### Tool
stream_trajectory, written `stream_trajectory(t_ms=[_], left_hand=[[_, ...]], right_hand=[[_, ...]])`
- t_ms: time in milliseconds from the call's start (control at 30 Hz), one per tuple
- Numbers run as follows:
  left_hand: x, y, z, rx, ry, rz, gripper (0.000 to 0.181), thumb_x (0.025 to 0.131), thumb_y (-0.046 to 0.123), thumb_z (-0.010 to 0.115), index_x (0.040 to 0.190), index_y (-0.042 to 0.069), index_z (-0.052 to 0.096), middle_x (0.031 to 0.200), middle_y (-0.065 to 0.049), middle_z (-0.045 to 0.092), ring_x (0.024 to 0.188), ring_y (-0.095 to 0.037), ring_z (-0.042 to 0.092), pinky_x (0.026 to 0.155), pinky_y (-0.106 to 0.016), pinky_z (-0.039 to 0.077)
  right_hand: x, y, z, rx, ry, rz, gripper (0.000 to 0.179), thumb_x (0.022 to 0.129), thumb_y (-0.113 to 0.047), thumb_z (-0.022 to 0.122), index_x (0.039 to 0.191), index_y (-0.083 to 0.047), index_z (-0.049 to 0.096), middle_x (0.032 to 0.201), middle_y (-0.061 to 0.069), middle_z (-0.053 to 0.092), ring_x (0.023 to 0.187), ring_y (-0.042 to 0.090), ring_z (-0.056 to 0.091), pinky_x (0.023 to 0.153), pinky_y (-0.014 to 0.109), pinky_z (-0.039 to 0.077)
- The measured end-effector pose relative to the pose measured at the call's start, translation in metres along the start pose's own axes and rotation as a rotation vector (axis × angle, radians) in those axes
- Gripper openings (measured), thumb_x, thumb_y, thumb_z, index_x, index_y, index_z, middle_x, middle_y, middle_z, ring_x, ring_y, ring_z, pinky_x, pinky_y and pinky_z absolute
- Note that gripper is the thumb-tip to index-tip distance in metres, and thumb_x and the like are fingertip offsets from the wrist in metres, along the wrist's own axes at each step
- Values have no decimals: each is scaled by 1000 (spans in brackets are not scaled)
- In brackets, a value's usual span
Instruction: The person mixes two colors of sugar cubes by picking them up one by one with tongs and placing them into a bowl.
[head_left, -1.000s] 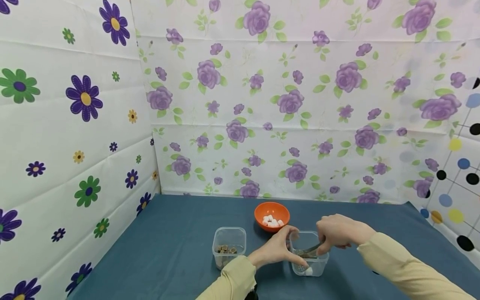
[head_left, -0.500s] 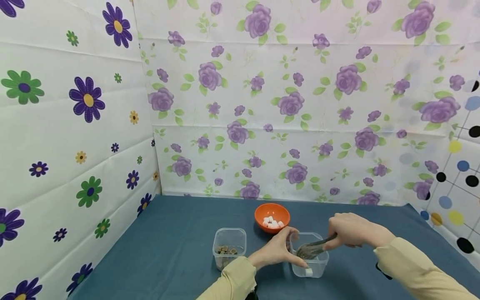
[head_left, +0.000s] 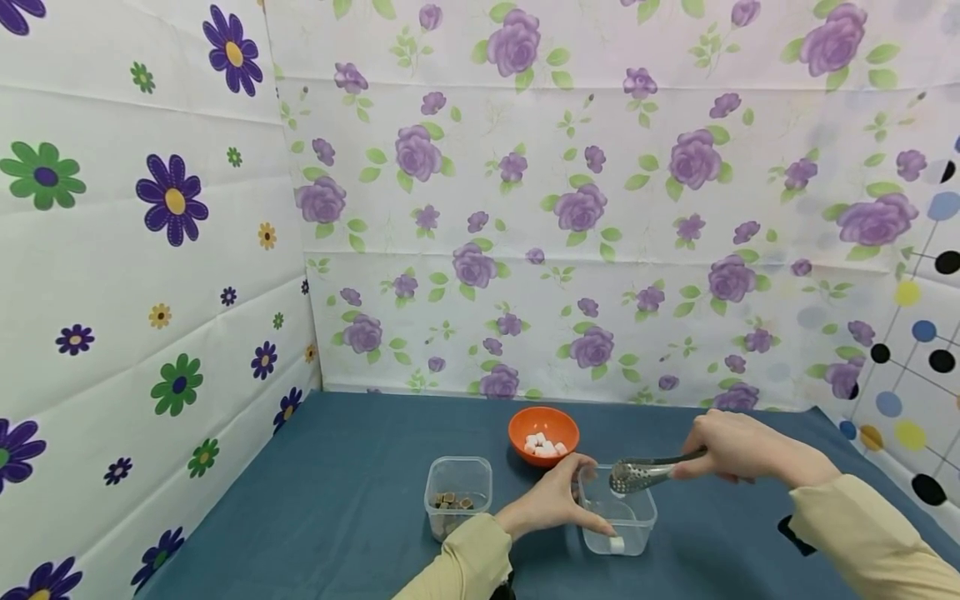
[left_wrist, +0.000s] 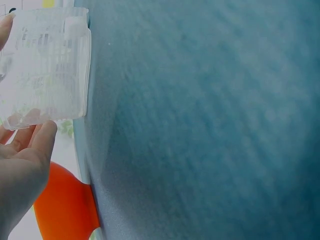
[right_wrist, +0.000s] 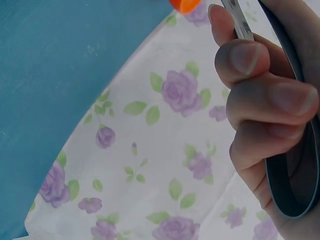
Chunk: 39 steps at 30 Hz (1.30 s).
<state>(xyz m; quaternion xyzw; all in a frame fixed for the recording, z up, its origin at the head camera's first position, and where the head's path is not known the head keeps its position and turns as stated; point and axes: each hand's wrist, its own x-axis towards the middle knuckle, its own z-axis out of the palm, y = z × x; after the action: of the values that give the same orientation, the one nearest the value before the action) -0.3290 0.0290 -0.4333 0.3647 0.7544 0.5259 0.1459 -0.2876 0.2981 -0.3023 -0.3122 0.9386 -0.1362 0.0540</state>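
Note:
In the head view my right hand (head_left: 738, 450) holds metal tongs (head_left: 641, 475) by the handle, over the right-hand clear plastic container (head_left: 633, 535). The tongs' perforated tips are close together at its far rim, with a bit of white showing just below them. A white marshmallow-like piece (head_left: 617, 545) lies low at the container's front. My left hand (head_left: 555, 500) grips this container from the left, thumb on the near side and fingers on the far side. In the right wrist view, fingers (right_wrist: 270, 100) curl round the tongs' handle (right_wrist: 292, 212).
Behind the left hand stands an orange bowl (head_left: 543, 412) with several white marshmallow-like pieces (head_left: 543, 444). To the left is another clear container (head_left: 459, 468) holding small brown pieces (head_left: 453, 501). Blue cloth (head_left: 360, 500) covers the table; flowered sheets (head_left: 525, 317) rise behind and at the sides.
My right hand has drawn back to the right and a little upward, lifting the tongs' tips from inside the container to its rim. The left hand stays on the container.

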Motion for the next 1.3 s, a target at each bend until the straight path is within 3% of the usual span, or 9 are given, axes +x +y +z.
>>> stream_trajectory(t_ms=[100,300,467,733,1000,1300], left_hand=[[0,0,0,-6,0,-5,61,76,13,74,127,15,40,117,4,47,107,-17,47,80,-25,43],[0,0,0,-1,0,-11,64,76,14,75,129,9,39,118,3,47,108,-17,47,80,-26,43],[0,-1,0,3,7,-22,63,74,14,76,127,13,41,118,0,48,106,-16,47,80,-26,43],[1,-2,0,0,4,-22,63,74,16,76,127,12,41,117,0,48,105,-16,48,79,-26,43],[2,-1,0,-9,-1,-20,65,75,16,75,129,7,39,117,0,48,105,-16,48,79,-25,43],[1,-1,0,-13,-1,-31,63,75,16,76,127,11,40,116,1,48,105,-16,48,79,-25,43]], right_hand=[[0,1,-6,1,15,10,31,81,-51,59,59,-29,62,38,-10,41,28,3,36,32,26,37],[5,4,-17,-21,59,58,28,80,-51,59,66,-29,67,38,-9,41,29,7,38,36,28,40],[15,7,-20,-66,98,111,23,80,-49,61,69,-30,68,37,-9,38,31,9,38,36,28,38],[39,11,-18,-86,126,118,33,81,-49,61,56,-26,61,37,-10,33,31,7,33,34,25,31],[67,7,-12,-121,162,46,43,82,-44,63,47,-21,52,36,-10,34,30,7,34,35,25,31],[90,-1,1,-174,179,49,39,80,-41,66,48,-22,55,36,-11,36,31,9,39,34,25,33]])
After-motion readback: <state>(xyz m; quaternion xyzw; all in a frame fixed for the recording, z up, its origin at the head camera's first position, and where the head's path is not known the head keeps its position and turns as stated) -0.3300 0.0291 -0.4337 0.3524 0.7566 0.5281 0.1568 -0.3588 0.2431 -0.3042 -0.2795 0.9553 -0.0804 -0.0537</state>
